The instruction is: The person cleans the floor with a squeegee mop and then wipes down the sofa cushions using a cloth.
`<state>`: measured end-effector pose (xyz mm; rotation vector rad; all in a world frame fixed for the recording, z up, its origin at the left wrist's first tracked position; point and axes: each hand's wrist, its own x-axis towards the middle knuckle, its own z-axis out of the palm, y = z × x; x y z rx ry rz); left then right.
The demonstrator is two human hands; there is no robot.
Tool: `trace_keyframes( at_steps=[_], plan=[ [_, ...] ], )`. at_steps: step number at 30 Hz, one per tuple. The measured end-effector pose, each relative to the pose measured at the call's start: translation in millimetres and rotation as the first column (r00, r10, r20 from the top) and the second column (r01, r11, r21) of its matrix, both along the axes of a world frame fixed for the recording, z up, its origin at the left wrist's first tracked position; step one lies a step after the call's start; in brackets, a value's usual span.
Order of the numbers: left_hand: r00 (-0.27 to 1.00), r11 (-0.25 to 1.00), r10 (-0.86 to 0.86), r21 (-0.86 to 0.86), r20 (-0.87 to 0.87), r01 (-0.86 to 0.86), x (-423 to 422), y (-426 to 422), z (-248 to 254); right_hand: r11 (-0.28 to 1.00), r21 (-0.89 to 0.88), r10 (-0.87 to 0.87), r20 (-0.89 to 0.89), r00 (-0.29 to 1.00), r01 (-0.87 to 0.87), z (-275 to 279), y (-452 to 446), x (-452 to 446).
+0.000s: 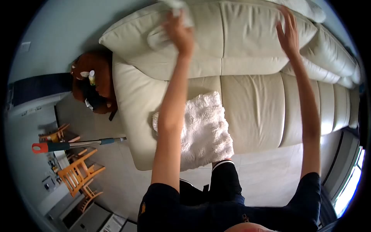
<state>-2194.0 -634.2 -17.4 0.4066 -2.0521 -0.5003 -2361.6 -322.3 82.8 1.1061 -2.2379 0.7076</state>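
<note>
Over the sofa (253,112), both arms (170,112) are held outstretched, the left hand (180,34) curled at its backrest (247,34), the right hand (289,36) raised there, fingers extended.

Home living room, long cream padded sofa (253,112), wooden chairs (77,174), pale tiled floor (270,162)

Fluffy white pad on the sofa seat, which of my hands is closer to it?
Left. The left hand is up by the backrest, beyond the fluffy white pad; the right hand is there too, but farther off to the right.
</note>
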Motion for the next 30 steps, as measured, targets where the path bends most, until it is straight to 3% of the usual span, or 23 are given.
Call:
trace_keyframes(
  at_steps=[1, 2, 3, 4, 5, 7, 9, 12, 13, 14, 16, 20, 22, 24, 26, 27, 29, 30],
  plan=[
    [0.998, 0.998, -0.024, -0.052, 0.064, 0.027, -11.2, 25.5, 5.8, 0.998, 0.057, 0.007, -0.157, 0.988, 0.002, 4.7, -26.0, -37.2],
    [0.996, 0.996, -0.068, -0.051, 0.058, 0.071, -22.1, 50.2, 13.2, 0.975, 0.17, -0.124, -0.115, 0.986, 0.142, 6.6, -41.8, -60.8],
    [0.974, 0.973, -0.223, -0.055, 0.023, 0.224, -35.6, 64.1, -4.0, 0.966, 0.16, -0.202, -0.035, 0.979, 0.205, -17.7, -45.6, -98.9],
    [0.927, 0.923, -0.375, -0.089, 0.027, 0.375, -36.6, 79.9, -3.4, 0.982, 0.039, -0.179, -0.158, 0.971, 0.187, -27.4, -55.8, -98.8],
    [0.899, 0.889, -0.422, -0.142, 0.114, 0.435, -37.5, 94.4, -3.5, 0.984, -0.081, -0.173, -0.276, 0.945, 0.156, -35.6, -63.2, -94.9],
    [0.905, 0.877, -0.376, -0.24, 0.201, 0.417, -23.8, 89.6, -6.6, 0.977, -0.1, -0.209, -0.247, 0.946, 0.19, -53.7, -63.9, -91.8],
    [0.923, 0.923, -0.345, -0.119, 0.172, 0.367, -5.4, 63.4, -16.9, 0.981, -0.109, -0.183, -0.204, 0.962, 0.163, -64.5, -63.2, -96.4],
    [0.947, 0.971, -0.12, -0.164, 0.297, 0.174, 35.7, -12.5, -4.0, 0.971, -0.171, -0.203, -0.208, 0.957, 0.168, -73.4, -68.0, -97.3],
    [0.959, 0.968, 0.04, -0.248, 0.28, 0.032, 49.9, -35.0, 2.9, 0.964, -0.158, -0.243, -0.203, 0.948, 0.213, -80.2, -68.1, -103.9],
    [0.961, 0.984, 0.105, -0.17, 0.257, -0.063, 61.3, -63.9, -3.8, 0.962, -0.166, -0.249, -0.202, 0.947, 0.218, -83.5, -67.3, -108.6],
    [0.954, 0.976, 0.205, -0.122, 0.219, -0.182, 79.3, -83.6, 22.7, 0.963, -0.158, -0.245, -0.186, 0.951, 0.217, -89.8, -68.7, -110.2],
    [0.917, 0.921, 0.386, -0.094, 0.101, -0.377, 92.0, -99.5, 20.5, 0.968, -0.174, -0.209, -0.174, 0.962, 0.179, -96.7, -68.8, -111.2],
    [0.935, 0.882, 0.35, 0.317, 0.06, -0.35, 95.4, -101.7, 12.6, 0.971, -0.187, -0.185, -0.171, 0.968, 0.153, -95.2, -69.3, -113.8],
    [0.927, 0.94, 0.341, -0.059, 0.157, -0.336, 67.4, -63.8, 9.0, 0.972, -0.194, -0.171, -0.181, 0.968, 0.135, -93.1, -71.1, -110.2],
    [0.951, 0.97, 0.241, -0.024, 0.194, -0.241, 37.1, -9.1, -18.5, 0.971, -0.218, -0.147, -0.215, 0.965, 0.099, -95.4, -75.1, -113.1],
    [0.973, 0.989, 0.131, 0.044, 0.188, -0.142, 23.1, 30.7, 0.4, 0.973, -0.215, -0.124, -0.209, 0.97, 0.078, -98.1, -75.8, -112.4],
    [0.99, 0.996, 0.079, 0.021, 0.118, -0.082, 3.1, 83.0, -4.9, 0.973, -0.19, -0.164, -0.183, 0.969, 0.129, -98.3, -75.8, -116.9],
    [0.988, 0.996, -0.089, 0.02, 0.125, 0.087, 0.3, 100.5, -17.3, 0.974, -0.182, -0.164, -0.167, 0.972, 0.133, -96.1, -76.5, -115.4]
  ],
)
